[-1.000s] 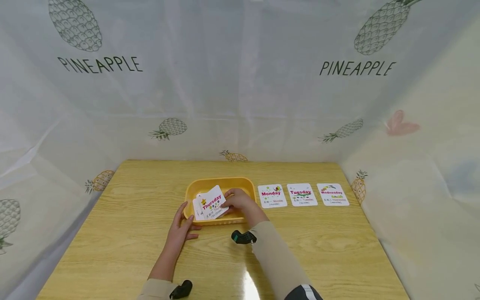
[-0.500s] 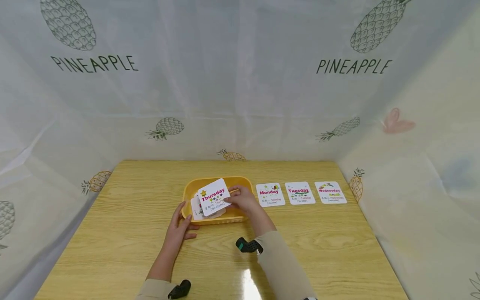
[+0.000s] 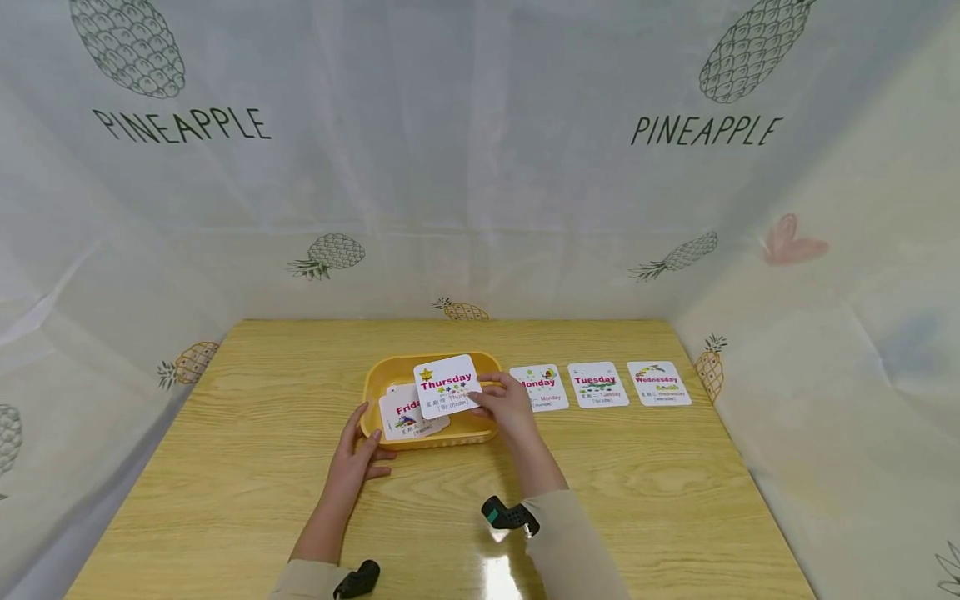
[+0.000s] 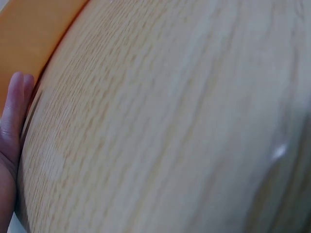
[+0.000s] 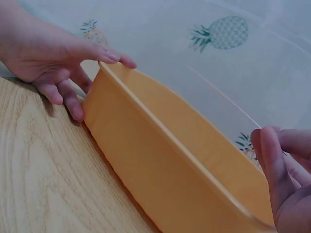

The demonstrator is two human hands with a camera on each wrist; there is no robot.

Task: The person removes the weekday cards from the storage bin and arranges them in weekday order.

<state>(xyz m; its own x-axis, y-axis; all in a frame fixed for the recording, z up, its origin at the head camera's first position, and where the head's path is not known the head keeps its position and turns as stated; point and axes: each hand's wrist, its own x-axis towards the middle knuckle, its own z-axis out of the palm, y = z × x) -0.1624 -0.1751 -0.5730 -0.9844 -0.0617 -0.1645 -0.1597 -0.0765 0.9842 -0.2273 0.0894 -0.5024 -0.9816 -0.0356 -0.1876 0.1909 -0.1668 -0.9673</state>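
Your left hand [image 3: 356, 454]: relaxed, touching yellow tray [image 3: 442, 444] at left end. Friday card [image 3: 405, 419]: in tray. Thursday card [image 3: 446, 383]: above tray, pinched by right hand [image 3: 512, 408]; seemingly lift-out, next needing steady pinch. Right of tray: Monday card [image 3: 547, 397], Tuesday card [image 3: 597, 387], Wednesday card [image 3: 660, 387].

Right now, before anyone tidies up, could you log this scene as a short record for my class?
Surface: wood-grain tabletop
Container: yellow tray
Left grip: on the yellow tray's near left corner
Right grip: pinches Thursday card, raised over the tray
In tray: Friday card, partly hidden
Row right of tray, left to right: Monday card, Tuesday card, Wednesday card
Backdrop: pineapple-print sheet
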